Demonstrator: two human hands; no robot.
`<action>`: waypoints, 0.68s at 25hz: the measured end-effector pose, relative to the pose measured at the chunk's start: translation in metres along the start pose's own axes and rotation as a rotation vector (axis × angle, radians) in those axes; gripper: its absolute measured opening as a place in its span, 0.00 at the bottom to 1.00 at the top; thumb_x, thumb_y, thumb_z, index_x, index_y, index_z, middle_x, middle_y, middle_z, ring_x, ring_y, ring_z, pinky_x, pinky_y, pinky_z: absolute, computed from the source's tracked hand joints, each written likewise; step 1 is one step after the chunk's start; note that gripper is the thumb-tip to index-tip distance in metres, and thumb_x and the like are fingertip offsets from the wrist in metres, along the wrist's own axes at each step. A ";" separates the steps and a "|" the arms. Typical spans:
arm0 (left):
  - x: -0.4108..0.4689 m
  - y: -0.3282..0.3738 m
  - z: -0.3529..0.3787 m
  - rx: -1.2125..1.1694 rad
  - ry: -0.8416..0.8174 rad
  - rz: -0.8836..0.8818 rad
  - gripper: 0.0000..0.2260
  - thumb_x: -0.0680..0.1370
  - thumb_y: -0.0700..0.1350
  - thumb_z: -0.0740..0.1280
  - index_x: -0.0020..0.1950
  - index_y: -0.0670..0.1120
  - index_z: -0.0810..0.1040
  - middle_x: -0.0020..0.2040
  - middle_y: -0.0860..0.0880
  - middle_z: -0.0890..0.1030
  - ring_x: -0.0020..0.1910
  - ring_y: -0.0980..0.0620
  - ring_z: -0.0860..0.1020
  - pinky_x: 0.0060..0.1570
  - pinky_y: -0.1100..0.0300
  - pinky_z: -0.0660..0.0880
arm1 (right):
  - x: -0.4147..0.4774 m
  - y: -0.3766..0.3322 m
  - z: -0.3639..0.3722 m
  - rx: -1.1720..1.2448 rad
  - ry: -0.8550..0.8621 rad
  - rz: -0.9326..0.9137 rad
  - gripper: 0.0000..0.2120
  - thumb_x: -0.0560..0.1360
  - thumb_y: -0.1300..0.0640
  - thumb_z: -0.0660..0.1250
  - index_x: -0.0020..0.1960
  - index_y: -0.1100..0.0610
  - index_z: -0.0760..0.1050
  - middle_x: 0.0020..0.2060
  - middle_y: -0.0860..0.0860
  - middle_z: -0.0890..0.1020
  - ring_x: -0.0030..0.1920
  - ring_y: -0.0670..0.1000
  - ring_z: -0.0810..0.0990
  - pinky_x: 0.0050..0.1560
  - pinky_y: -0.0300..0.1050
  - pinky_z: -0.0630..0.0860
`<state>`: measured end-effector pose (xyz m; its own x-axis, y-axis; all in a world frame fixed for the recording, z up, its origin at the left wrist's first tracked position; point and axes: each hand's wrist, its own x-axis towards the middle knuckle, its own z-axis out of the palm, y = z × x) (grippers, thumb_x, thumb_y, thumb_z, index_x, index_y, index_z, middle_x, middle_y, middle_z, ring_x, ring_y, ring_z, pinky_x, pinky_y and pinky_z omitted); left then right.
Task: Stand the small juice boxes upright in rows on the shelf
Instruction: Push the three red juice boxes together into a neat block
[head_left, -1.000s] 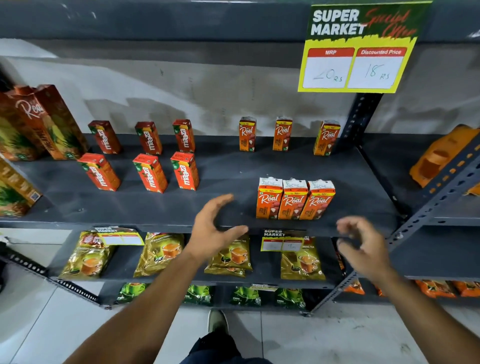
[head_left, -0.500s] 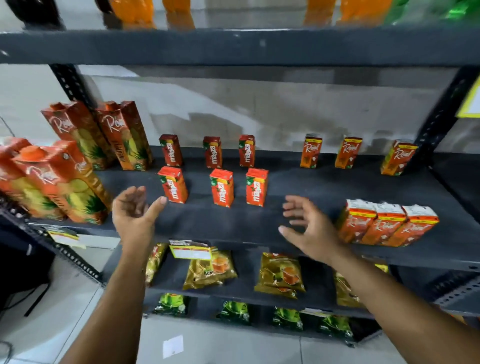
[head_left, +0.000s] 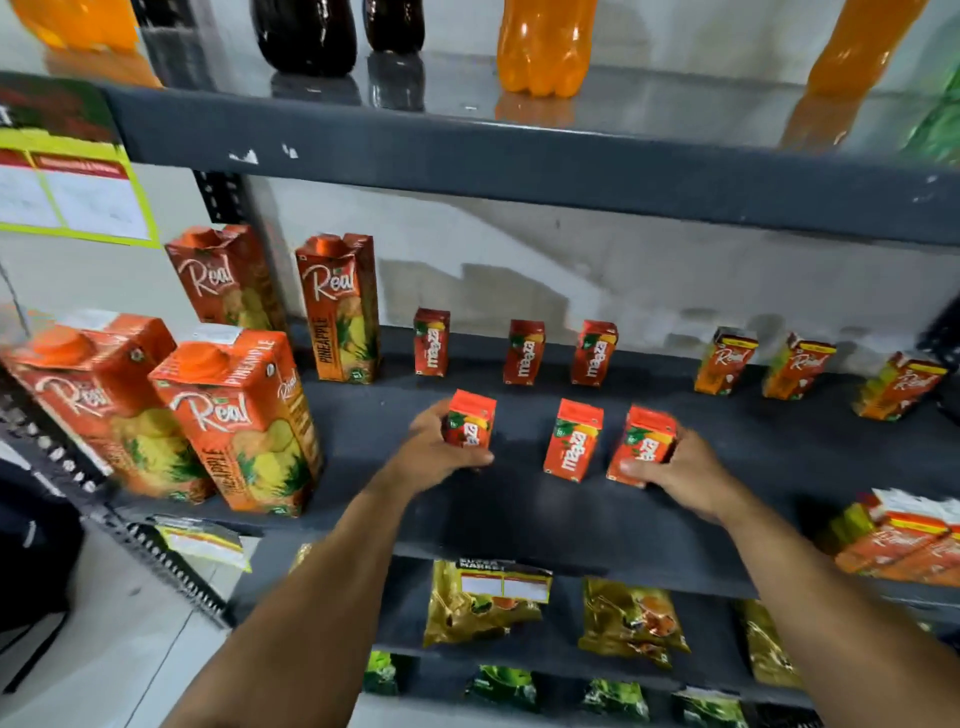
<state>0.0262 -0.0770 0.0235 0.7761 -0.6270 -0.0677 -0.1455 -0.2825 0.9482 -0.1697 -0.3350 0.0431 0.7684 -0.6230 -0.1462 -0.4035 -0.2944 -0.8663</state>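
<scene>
- Price sign (head_left: 72, 192) at upper left is cut by the frame edge; its writing is too blurred to read.
- Bottles (head_left: 543, 47) on the top shelf show only their lower halves, orange and dark ones.
- At far right, a tight group of boxes (head_left: 904, 540) near the shelf's front edge is blurred and partly cut off.
- Left hand (head_left: 434, 452) is wrapped around the left front Maaza box (head_left: 470, 421), thumb across its lower face; the box base is hidden behind the thumb.
- Right hand (head_left: 680, 470) is clamped on the right front Maaza box (head_left: 641, 444), which tilts slightly right.
- The middle front Maaza box (head_left: 574, 439) stands upright between the two, untouched.
- Three more "maaza" boxes (head_left: 524, 351) stand upright in a back row near the wall; three small "Réal" boxes (head_left: 724, 361) stand to their right.
- Tall "Réal" cartons (head_left: 234, 415) marked "PINEAPPLE" fill the left end of the shelf (head_left: 519, 519).
- Bare shelf lies between the front row and the front edge, and right of the right hand.
- Pouches (head_left: 631, 618) on the lower shelf; labels unreadable.
</scene>
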 end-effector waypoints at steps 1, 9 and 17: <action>0.004 0.001 0.003 0.018 -0.016 -0.016 0.25 0.61 0.40 0.82 0.51 0.55 0.75 0.44 0.56 0.79 0.37 0.68 0.79 0.32 0.73 0.73 | -0.001 0.001 0.002 0.003 0.002 0.018 0.22 0.62 0.62 0.80 0.52 0.49 0.76 0.45 0.49 0.85 0.39 0.40 0.83 0.37 0.36 0.74; 0.024 0.018 0.034 0.056 -0.226 -0.044 0.26 0.58 0.49 0.83 0.51 0.56 0.76 0.48 0.55 0.83 0.45 0.59 0.82 0.48 0.58 0.79 | -0.006 -0.010 0.032 0.016 -0.109 -0.026 0.20 0.62 0.65 0.80 0.48 0.49 0.78 0.41 0.44 0.86 0.44 0.44 0.84 0.44 0.41 0.77; 0.034 0.020 0.044 0.055 -0.344 -0.124 0.30 0.60 0.45 0.82 0.59 0.47 0.75 0.54 0.49 0.83 0.52 0.52 0.81 0.58 0.47 0.77 | -0.001 -0.006 0.045 0.014 -0.089 -0.020 0.20 0.61 0.66 0.80 0.44 0.48 0.80 0.39 0.43 0.85 0.43 0.44 0.84 0.45 0.42 0.78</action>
<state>0.0222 -0.1357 0.0266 0.5398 -0.7901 -0.2905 -0.1027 -0.4043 0.9088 -0.1456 -0.2997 0.0272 0.8176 -0.5501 -0.1699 -0.3811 -0.2959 -0.8759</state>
